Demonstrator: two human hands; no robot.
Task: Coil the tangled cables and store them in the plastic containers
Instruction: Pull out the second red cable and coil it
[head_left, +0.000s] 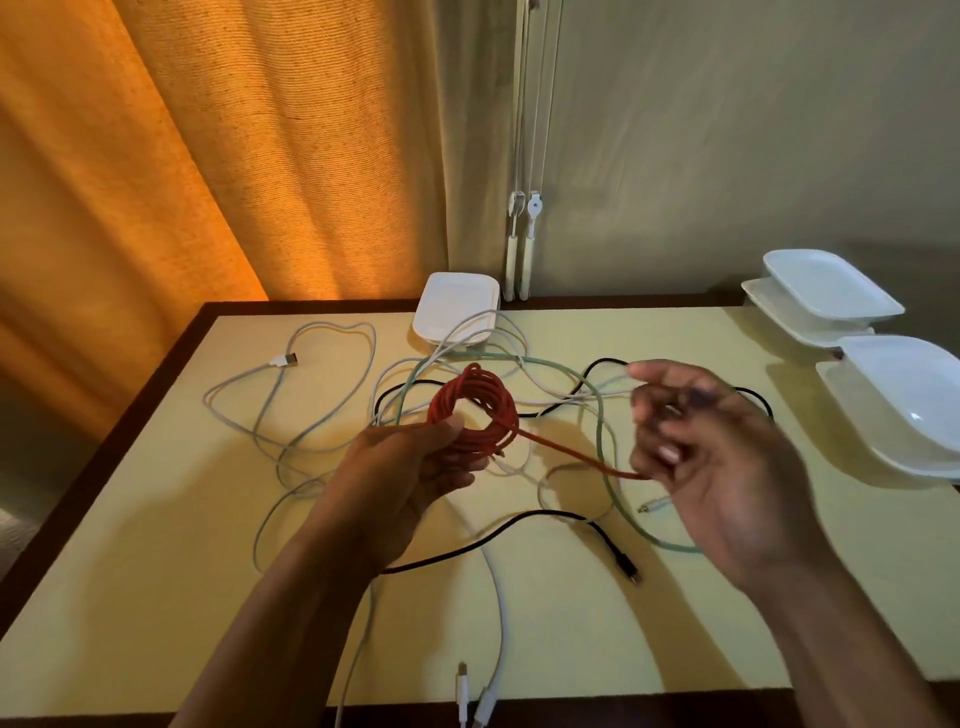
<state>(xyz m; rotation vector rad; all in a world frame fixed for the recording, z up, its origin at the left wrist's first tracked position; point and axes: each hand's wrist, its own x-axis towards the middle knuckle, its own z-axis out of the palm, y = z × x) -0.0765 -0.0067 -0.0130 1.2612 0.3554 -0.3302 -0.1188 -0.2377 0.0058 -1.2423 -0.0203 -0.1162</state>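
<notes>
Over the surface centre, left hand grips the coiled red cable; loose tail runs rightward to the right hand, pinching its end. Hands apart. Nearest containers sit far right, closer to right hand.

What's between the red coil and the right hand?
Head view: the red tail runs from red coil to right hand, over the green cable.

A single wide-angle view, worn on the person's head, looks forward and down over the bench from close above. The left hand and right hand reach in from the bottom edge; a curtain and wall close the far side.
</notes>
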